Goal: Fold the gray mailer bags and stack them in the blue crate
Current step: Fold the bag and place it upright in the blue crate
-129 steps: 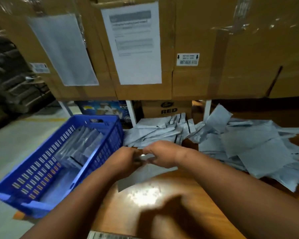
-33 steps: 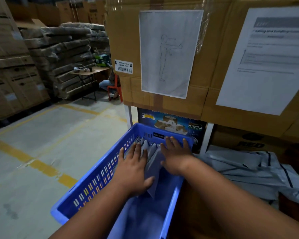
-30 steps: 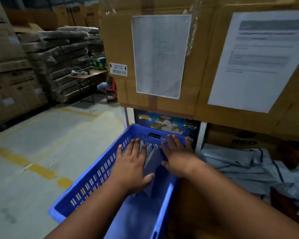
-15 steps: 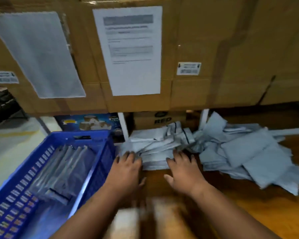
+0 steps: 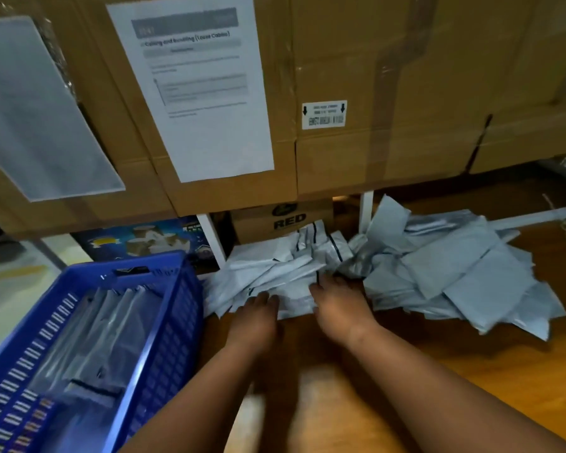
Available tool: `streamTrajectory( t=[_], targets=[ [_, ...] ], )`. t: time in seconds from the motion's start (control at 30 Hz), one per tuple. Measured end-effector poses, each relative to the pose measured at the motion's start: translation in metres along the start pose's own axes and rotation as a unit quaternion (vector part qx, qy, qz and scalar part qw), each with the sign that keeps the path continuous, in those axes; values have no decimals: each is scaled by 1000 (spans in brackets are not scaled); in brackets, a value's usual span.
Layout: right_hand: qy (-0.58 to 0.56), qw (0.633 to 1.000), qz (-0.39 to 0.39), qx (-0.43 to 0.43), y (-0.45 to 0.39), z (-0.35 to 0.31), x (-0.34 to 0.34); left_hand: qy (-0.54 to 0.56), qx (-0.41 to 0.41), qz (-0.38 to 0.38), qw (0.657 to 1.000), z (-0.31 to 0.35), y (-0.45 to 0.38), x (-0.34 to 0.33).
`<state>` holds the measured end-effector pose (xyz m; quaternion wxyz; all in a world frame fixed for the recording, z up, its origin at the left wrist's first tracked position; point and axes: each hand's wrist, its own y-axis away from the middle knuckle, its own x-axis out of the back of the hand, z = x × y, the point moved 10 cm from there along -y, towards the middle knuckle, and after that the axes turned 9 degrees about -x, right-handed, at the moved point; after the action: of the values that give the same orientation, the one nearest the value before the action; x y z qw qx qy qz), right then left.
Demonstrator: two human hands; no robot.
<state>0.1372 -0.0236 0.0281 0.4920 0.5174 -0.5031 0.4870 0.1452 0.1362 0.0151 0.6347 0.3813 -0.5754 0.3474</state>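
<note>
Your left hand (image 5: 254,317) and right hand (image 5: 339,304) rest fingers-straight on the bags (image 5: 275,276) at twelve o'clock on the table (image 5: 471,371); the crate (image 5: 183,308) of folded bags sits at nine o'clock.

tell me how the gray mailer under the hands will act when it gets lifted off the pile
The gray mailer is probably floppy: its neighbours in the pile lie creased and bent. Likely light, being thin and flat. Its glossy sheen suggests it may slide off the others.
</note>
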Motion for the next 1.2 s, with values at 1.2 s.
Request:
streamTrajectory(
  t=[1.2],
  targets=[
    [-151,975,-26,160,198,140,-113,179,-180,185,949,162,158,-83]
  ],
)
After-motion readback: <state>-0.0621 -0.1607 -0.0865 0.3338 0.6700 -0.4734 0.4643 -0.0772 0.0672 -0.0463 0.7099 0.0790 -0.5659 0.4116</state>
